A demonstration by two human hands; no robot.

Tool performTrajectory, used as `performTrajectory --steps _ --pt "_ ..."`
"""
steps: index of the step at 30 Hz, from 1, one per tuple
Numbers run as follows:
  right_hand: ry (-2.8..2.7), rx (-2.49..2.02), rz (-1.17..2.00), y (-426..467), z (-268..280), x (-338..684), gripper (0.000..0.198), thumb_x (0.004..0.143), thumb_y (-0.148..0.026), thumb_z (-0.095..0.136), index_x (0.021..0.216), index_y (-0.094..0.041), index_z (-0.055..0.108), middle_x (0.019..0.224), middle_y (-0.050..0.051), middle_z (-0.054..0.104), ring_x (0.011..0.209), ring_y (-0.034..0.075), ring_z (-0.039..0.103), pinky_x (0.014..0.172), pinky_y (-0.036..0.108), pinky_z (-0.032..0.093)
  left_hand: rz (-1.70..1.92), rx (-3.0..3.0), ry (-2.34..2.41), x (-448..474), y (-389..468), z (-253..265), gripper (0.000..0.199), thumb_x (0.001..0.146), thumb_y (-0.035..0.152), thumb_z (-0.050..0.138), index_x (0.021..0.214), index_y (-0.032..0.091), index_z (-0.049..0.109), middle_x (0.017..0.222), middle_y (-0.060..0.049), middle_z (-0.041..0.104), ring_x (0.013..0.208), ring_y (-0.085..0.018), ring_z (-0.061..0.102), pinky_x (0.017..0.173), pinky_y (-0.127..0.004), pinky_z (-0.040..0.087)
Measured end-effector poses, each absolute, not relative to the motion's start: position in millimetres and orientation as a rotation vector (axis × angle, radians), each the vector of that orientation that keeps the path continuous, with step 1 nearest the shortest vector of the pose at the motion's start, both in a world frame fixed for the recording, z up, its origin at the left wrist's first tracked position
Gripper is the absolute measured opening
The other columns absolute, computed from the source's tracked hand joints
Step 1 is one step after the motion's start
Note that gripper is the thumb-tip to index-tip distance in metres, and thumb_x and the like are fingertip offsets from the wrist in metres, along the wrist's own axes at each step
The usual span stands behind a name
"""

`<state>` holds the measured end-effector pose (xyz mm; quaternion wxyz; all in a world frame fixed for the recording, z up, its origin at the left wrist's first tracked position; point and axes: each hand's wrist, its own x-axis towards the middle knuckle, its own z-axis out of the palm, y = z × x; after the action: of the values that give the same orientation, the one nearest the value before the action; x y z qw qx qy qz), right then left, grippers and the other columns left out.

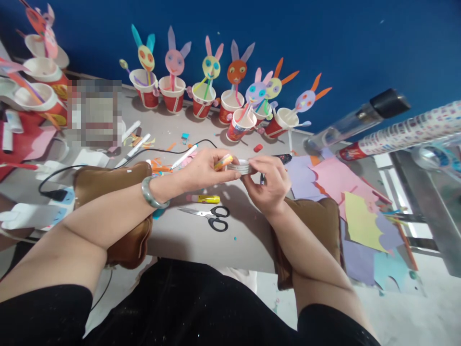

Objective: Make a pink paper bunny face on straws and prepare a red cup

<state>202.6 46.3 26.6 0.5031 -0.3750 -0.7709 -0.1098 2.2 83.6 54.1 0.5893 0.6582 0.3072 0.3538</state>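
Both hands meet above the middle of the table. My left hand (206,169) pinches a short yellow-and-orange piece (224,162), whose kind I cannot make out, and its fingertips also touch a white roll of tape (244,166). On the other side, my right hand (269,183) has its thumb and fingers closed on that roll. Below the hands lie black-handled scissors (211,217), blades pointing left. Just above the scissors is a yellow glue stick (208,199). A white marker (185,156) lies beyond my left wrist.
Several red paper cups (175,98) with paper rabbit heads line the blue wall (324,38). Coloured paper (363,221) spreads at the right, near stacked cups (410,129). Brown cushions (313,226) lie under both arms. A black cable (158,150) runs to a power strip (65,206).
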Motion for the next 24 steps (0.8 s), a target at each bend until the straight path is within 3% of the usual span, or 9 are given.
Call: performTrajectory --steps 3,6,16,24 --pt "-1.891 -0.889 -0.395 45.4 28.2 201.7 0.029 0.088 -0.012 0.073 0.113 -0.025 0.067 0.098 0.005 0.073 0.083 0.019 0.069 0.068 0.031 0.059 0.774 1.490 0.751 3.5 82.0 57.1 0.022 0.074 0.030 0.080 0.084 0.016 0.066 0.057 0.007 0.057 0.055 -0.007 0.050 0.054 -0.021 0.040" --pt "-1.884 -0.929 -0.327 43.4 28.4 201.9 0.030 0.088 -0.017 0.074 0.116 -0.025 0.066 0.099 0.005 0.072 0.078 0.018 0.067 0.068 0.032 0.059 0.710 1.406 0.764 2.8 82.8 60.4 0.021 0.072 0.024 0.079 0.085 0.016 0.064 0.051 0.010 0.051 0.048 -0.004 0.043 0.050 -0.019 0.035" --pt "-1.579 -1.145 0.563 41.9 24.5 196.7 0.029 0.084 -0.038 0.082 0.104 -0.023 0.068 0.097 0.005 0.079 0.078 0.017 0.075 0.072 0.032 0.063 0.522 1.292 0.769 -3.2 84.7 70.0 0.018 0.077 0.015 0.071 0.093 0.017 0.063 0.049 0.010 0.054 0.038 -0.004 0.043 0.040 -0.017 0.033" --pt "-1.440 -1.150 0.725 43.5 29.9 196.0 0.034 0.075 -0.043 0.090 0.093 -0.022 0.069 0.088 0.002 0.080 0.073 0.017 0.076 0.068 0.031 0.064 0.521 1.294 0.659 -3.4 85.3 75.7 0.014 0.079 0.011 0.060 0.092 0.016 0.063 0.048 0.010 0.054 0.039 -0.004 0.044 0.041 -0.016 0.032"
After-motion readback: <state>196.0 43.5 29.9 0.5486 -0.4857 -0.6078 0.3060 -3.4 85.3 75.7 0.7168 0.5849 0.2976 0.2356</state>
